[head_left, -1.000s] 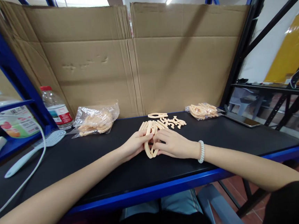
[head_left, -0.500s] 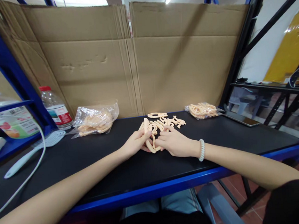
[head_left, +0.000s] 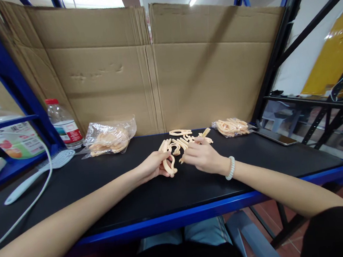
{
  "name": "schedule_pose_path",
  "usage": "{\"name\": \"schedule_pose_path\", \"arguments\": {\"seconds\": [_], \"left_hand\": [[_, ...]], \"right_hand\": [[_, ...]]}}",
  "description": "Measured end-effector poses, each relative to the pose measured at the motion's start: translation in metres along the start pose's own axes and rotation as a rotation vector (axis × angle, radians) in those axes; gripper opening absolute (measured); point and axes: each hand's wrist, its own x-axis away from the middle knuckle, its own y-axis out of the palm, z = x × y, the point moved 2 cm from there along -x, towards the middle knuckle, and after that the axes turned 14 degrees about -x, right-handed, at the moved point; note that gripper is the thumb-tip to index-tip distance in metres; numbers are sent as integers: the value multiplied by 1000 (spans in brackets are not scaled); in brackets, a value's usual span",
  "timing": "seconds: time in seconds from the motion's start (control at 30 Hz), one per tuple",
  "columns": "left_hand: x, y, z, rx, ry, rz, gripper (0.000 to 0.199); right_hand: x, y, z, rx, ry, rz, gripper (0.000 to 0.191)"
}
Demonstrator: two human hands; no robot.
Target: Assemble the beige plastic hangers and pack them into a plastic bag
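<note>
Pale smooth wood, curved: V-like piece (head_left: 168, 168) pinched in left hand (head_left: 153, 166), one part or two joined hard to tell. Right hand (head_left: 203, 157) closed around wooden strip (head_left: 206, 132), middle hidden by fingers. Both hands over black tabletop (head_left: 136, 203). Beyond them, loose wooden parts (head_left: 175, 145), straight and wavy, overlapping, partly hidden by right hand, count unclear. Two crinkled clear plastic bags further out: left bag (head_left: 110, 138), right bag (head_left: 232, 127), wooden contents blurred.

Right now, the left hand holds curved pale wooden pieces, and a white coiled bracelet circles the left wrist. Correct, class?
Wrong wrist: the head view shows the white coiled bracelet on the right wrist. The left hand does hold curved pale wooden pieces.
</note>
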Motion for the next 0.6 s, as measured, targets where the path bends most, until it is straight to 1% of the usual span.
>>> {"name": "schedule_pose_path", "arguments": {"seconds": [0.07, 0.1, 0.17, 0.2, 0.27, 0.33, 0.4, 0.5, 0.57, 0.6], "left_hand": [[0, 2, 0, -39, 29, -59, 26], [0, 2, 0, -55, 40, -82, 28], [1, 3, 0, -66, 46, -101, 30], [1, 3, 0, -66, 44, -103, 31], [1, 2, 0, -59, 34, -99, 30], [1, 2, 0, -56, 24, -90, 29], [2, 2, 1, -57, 19, -82, 27], [2, 3, 2, -59, 16, -84, 28], [2, 3, 2, -56, 19, -91, 29], [3, 3, 2, -55, 22, -96, 29]], "right_hand": [[5, -6, 15, -82, 169, 130, 20], [8, -8, 24, -123, 262, 174, 17], [14, -9, 41, -167, 407, 203, 20], [16, -8, 48, -172, 447, 192, 21], [20, -4, 57, -179, 462, 144, 20], [23, 2, 61, -223, 428, 90, 20], [26, 11, 62, -319, 397, -15, 24], [30, 23, 60, -440, 390, -197, 38], [32, 26, 60, -456, 425, -236, 42], [32, 25, 60, -448, 446, -230, 39]]}}
